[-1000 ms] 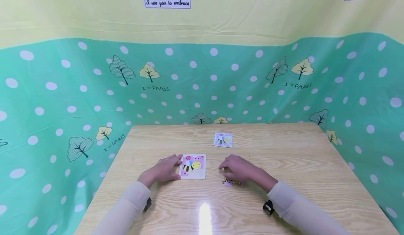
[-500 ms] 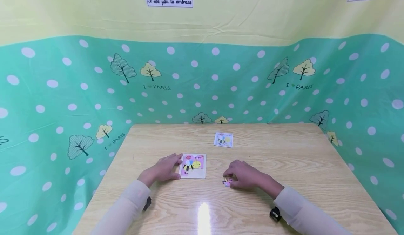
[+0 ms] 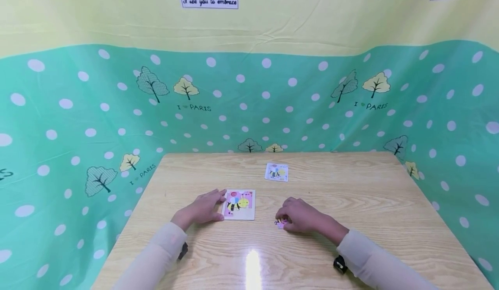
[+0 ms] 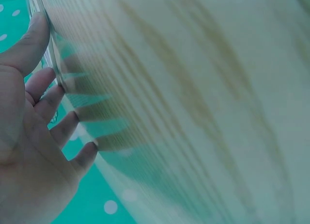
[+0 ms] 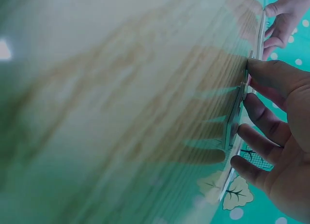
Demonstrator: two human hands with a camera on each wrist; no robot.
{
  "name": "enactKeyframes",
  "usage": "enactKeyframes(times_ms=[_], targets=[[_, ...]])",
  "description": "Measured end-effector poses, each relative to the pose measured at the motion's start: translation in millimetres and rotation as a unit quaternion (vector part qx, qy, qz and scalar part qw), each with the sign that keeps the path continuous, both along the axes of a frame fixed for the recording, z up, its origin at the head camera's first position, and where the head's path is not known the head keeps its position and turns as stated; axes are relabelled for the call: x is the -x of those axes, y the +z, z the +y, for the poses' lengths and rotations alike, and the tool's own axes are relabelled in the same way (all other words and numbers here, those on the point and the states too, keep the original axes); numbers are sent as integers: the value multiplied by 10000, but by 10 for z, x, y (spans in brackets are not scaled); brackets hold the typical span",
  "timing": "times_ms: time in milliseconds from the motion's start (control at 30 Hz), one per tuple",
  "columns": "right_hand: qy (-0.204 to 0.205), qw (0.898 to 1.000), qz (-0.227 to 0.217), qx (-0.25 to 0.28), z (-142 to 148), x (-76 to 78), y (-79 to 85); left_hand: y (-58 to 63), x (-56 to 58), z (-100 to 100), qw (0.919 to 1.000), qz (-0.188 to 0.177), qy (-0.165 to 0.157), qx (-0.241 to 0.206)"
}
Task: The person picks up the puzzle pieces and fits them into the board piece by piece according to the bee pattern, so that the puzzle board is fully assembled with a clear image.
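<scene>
A square puzzle board (image 3: 245,215) with a partly assembled bee picture lies on the table, its lower right part bare. My left hand (image 3: 200,208) rests at its left edge, thumb at the near corner and fingertips along the side. In the left wrist view, the left fingers (image 4: 60,127) are spread and touch the tabletop. To the right of the board, my right hand (image 3: 302,215) pinches a bee puzzle piece (image 3: 280,223) between thumb and fingers, low over the table. The hand covers much of it. In the right wrist view, thin pieces (image 5: 233,118) show edge-on under the fingers.
Behind the board lies a small bee picture card (image 3: 277,172) on the wooden table (image 3: 351,186). A green and yellow printed cloth (image 3: 218,121) hangs round the back and sides. Light glares on the table's front part (image 3: 253,268).
My right hand has shifted right and down onto the puzzle pieces, and its thumb and fingers have closed there. My left hand has stayed at the board's edge.
</scene>
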State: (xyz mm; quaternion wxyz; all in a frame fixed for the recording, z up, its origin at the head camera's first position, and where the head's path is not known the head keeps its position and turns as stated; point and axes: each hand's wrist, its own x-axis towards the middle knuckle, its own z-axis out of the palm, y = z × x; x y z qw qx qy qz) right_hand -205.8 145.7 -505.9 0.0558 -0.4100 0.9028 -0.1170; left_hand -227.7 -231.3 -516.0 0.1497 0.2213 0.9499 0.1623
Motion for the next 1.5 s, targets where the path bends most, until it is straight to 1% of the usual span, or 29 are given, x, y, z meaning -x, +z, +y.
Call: enactKeyframes(times_ms=[200, 367, 433, 667, 933, 1167, 1333, 1500], targets=[[-35, 9999, 106, 30, -8, -2, -13, -25, 21, -15, 10000, 4, 1, 33], [-152, 9998, 119, -5, -37, -7, 2, -42, 26, -19, 9999, 7, 25, 108], [-220, 9997, 117, -6, -56, -6, 21, -37, 22, -17, 9999, -8, 33, 165], [-380, 9991, 172, 14, -126, 11, 88, -6, 15, -1, 10000, 9, -12, 4], [-510, 9986, 58, 146, -209, 44, 109, 6, -1, -1, 10000, -29, 28, 79], [-524, 9985, 54, 134, -298, 121, 72, -3, 10, 0, 10000, -31, 44, 36], [-446, 9988, 24, 213, -402, 145, 79, -9, 14, -4, 10000, -20, 33, 44], [-405, 9991, 43, 142, -522, 161, 109, -13, 16, 1, 10000, -11, 42, 28]])
